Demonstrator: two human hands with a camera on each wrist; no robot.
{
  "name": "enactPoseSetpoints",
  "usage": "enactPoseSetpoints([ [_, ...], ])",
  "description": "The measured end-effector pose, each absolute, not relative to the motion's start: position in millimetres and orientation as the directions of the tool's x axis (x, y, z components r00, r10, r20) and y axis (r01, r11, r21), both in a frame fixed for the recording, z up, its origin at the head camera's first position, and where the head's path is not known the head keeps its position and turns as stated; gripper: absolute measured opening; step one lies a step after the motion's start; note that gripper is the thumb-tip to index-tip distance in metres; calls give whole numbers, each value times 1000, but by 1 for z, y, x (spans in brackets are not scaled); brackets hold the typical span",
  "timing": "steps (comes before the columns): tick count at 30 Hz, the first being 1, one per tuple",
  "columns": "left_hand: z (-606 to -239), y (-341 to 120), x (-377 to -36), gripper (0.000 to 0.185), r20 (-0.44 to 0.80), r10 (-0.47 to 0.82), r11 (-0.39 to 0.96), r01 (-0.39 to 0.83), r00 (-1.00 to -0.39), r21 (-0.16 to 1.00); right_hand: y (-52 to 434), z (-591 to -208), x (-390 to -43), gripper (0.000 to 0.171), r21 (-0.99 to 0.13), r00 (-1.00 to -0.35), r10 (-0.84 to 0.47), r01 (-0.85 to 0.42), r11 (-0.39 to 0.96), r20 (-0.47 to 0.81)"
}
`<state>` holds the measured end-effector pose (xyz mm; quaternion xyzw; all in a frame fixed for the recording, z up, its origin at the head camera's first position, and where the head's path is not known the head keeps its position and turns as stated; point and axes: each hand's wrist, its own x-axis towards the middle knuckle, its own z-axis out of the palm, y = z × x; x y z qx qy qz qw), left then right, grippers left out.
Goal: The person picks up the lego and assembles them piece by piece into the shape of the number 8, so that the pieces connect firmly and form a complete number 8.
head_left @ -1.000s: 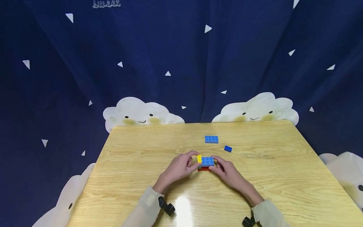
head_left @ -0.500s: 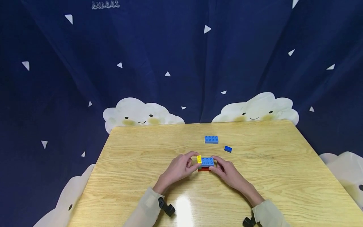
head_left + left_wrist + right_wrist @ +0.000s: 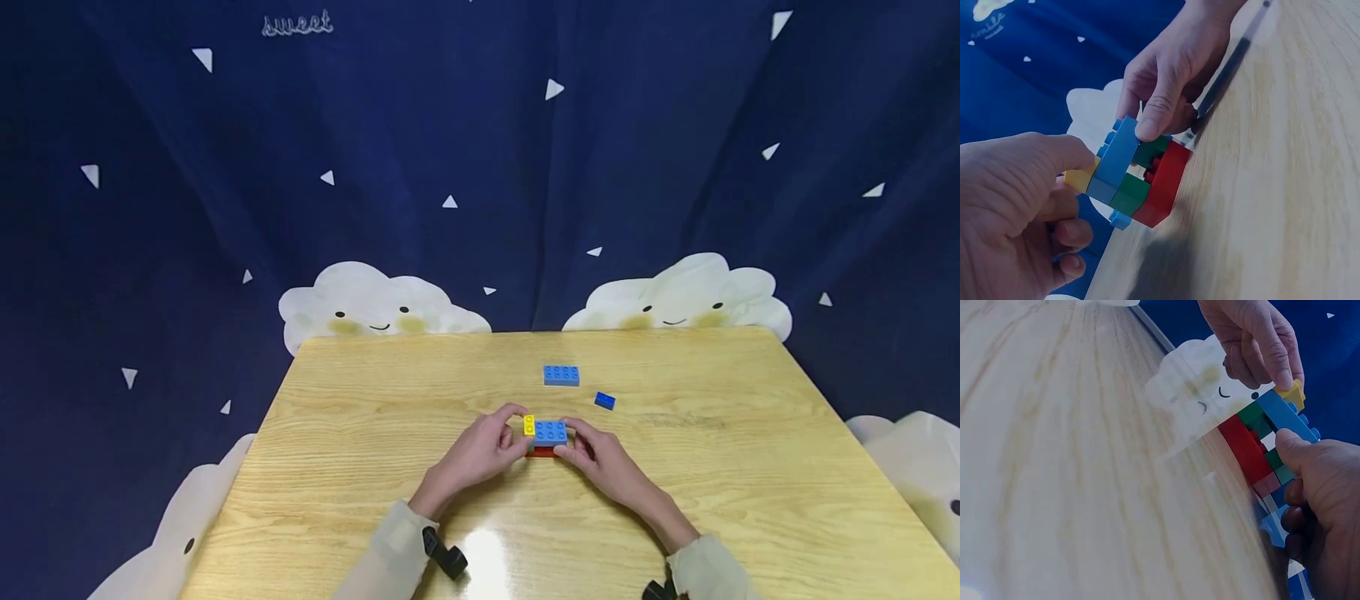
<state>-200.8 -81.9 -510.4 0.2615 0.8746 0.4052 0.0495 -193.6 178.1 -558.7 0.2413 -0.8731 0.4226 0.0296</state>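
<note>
Over the table (image 3: 360,400), at lower centre of the head view, the left hand (image 3: 480,450) and right hand (image 3: 611,471), fingers bent, flank the stack (image 3: 551,435), studs up, long axis left-right; the right pinches its right end, the left the yellow brick (image 3: 529,425) atop its left.

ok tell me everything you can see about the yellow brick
The yellow brick is small and oblong, with a shiny, plastic look and two round studs on top, lined up front to back. It sits studs up on the left end of the long blue brick, at the top of the stack. The left hand pinches it between thumb and finger. Whether it is pressed fully down can't be told.
</note>
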Motion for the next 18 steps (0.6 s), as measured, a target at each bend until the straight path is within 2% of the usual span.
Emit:
enactPoseSetpoints([
  [4,-516,-82,-202,41,104,487,551,397,-867,734,179,-557,-196,41,-727,-875,-427,-444,523,227],
  [12,-519,-83,-204,42,107,478,562,397,-872,726,198,-542,-211,36,-728,-848,-526,-402,555,67],
  [15,-519,-83,-204,43,105,481,571,402,-870,716,206,-537,-216,31,-704,-862,-501,-400,587,72],
  [18,-518,-83,-203,44,106,484,578,407,-869,707,210,-533,-220,31,-667,-904,-403,-387,636,140],
])
